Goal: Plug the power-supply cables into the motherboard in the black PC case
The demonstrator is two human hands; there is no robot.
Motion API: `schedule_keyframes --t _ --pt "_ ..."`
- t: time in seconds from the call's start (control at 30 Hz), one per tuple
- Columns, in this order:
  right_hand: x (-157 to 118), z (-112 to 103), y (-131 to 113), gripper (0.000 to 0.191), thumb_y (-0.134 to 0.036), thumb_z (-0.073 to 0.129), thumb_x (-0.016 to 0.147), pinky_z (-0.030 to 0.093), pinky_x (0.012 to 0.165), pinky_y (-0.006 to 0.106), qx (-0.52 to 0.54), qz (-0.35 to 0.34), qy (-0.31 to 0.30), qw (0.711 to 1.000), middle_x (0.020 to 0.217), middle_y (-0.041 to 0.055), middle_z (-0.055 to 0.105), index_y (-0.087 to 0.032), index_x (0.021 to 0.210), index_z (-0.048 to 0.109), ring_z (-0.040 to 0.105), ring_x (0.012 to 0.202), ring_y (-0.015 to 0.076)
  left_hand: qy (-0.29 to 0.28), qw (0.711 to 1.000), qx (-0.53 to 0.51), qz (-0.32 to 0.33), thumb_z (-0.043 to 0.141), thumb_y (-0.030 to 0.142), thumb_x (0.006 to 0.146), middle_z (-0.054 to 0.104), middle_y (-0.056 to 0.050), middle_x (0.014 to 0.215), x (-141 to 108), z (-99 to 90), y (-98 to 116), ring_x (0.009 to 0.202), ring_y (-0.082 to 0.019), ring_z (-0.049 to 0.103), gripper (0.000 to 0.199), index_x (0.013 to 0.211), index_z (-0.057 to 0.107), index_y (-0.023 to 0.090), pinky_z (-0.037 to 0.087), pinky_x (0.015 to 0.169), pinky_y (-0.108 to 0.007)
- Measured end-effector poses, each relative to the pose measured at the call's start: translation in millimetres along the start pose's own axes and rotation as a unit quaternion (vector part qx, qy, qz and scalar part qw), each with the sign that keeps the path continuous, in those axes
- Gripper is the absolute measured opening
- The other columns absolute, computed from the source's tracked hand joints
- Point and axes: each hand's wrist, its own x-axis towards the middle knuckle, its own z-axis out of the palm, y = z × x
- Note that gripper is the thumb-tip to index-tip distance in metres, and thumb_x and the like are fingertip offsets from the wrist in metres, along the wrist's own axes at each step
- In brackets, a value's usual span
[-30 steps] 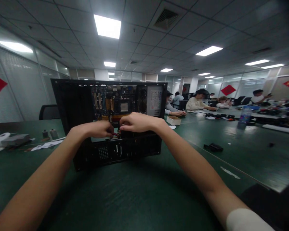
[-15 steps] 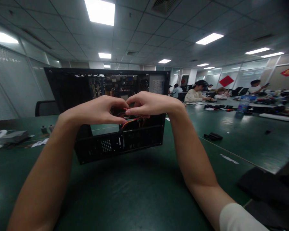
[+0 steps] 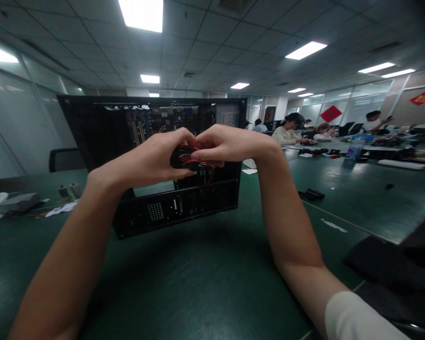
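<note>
A black computer case point(image 3: 177, 219) stands open-sided on the green table, its motherboard point(image 3: 166, 118) showing behind my hands. Both hands meet in front of the case's opening around a bundle of red, black and orange cables point(image 3: 184, 156). My left hand point(image 3: 163, 153) curves round the bundle from the left, thumb below and fingers above. From the right, my right hand point(image 3: 223, 144) grips the same cables, its thumb pressed over them. The fingertips of both hands nearly touch, and the cable ends are hidden.
The green table point(image 3: 184, 278) spreads around the case. Paper scraps point(image 3: 62, 208) and a grey block point(image 3: 18, 203) lie left. To the right are a small black item point(image 3: 311, 194), a plastic bottle point(image 3: 355, 147) and dark fabric point(image 3: 378, 269). Several people sit farther back.
My hands have shifted slightly right and up, with the cables now gathered into a tighter bundle between them. The orange strand that hung below is drawn up. The view has moved a little.
</note>
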Motion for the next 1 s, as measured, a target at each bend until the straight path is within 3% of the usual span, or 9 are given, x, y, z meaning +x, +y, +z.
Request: schedule_keyframes --t 0.13,0.3,0.53,0.73,0.87,1.0 --pt "-0.9 0.6 -1.4 0.032 -0.04 0.06 0.105 0.034 0.056 0.024 -0.013 -0.017 0.014 1.0 0.068 -0.0019 0.06 -0.015 0.087 0.063 0.05 0.06 0.0085 0.032 0.999 0.02 0.009 0.073 0.051 0.085 0.071 -0.01 0.128 1.8 -0.5 -8.7 0.113 -0.027 0.069 0.058 0.133 0.063 0.02 0.055 0.097 -0.038" --pt "-1.2 1.8 -3.4 0.035 -0.04 0.058 0.106 0.034 0.058 0.024 -0.028 -0.025 0.031 0.999 0.067 -0.0024 0.057 -0.015 0.083 0.062 0.049 0.061 0.0086 0.006 0.999 0.04 -0.005 0.07 0.053 0.088 0.073 -0.011 0.132 -2.4 -6.5 -12.2 0.119 -0.029 0.069 0.061 0.138 0.065 0.02 0.052 0.102 -0.039" --pt "2.5 5.8 -5.1 0.03 -0.035 0.058 0.106 0.033 0.06 0.024 -0.033 -0.033 0.034 0.998 0.068 -0.002 0.058 -0.014 0.085 0.063 0.049 0.063 0.0086 -0.002 0.999 0.045 -0.008 0.069 0.056 0.089 0.075 -0.011 0.127 -7.7 -9.9 -14.5 0.112 -0.028 0.071 0.061 0.138 0.067 0.02 0.053 0.095 -0.037" --pt "8.4 11.2 -6.9 0.033 -0.036 0.054 0.107 0.033 0.057 0.024 -0.016 0.001 0.028 0.999 0.067 -0.0013 0.059 -0.015 0.083 0.061 0.049 0.058 0.0086 0.021 0.997 0.08 -0.01 0.072 0.057 0.086 0.077 -0.009 0.109 -6.4 -5.2 -19.0 0.099 -0.026 0.073 0.057 0.128 0.071 0.019 0.053 0.091 -0.037" --pt "16.3 17.9 -9.5 0.04 -0.04 0.048 0.11 0.034 0.058 0.024 -0.008 0.037 0.021 0.999 0.066 0.0001 0.058 -0.015 0.082 0.061 0.05 0.061 0.0102 0.023 0.992 0.122 -0.039 0.072 0.059 0.085 0.077 -0.007 0.105 -7.2 -2.9 -17.9 0.104 -0.028 0.072 0.054 0.123 0.073 0.021 0.052 0.096 -0.04" --pt "27.2 26.4 -11.9 0.028 -0.033 0.057 0.104 0.035 0.061 0.026 -0.038 0.075 0.033 0.996 0.07 0.0006 0.059 -0.015 0.083 0.062 0.049 0.065 0.0119 0.016 0.983 0.169 -0.067 0.072 0.056 0.085 0.077 -0.007 0.104 -6.2 -0.1 -15.3 0.109 -0.031 0.071 0.05 0.121 0.073 0.021 0.052 0.098 -0.042"
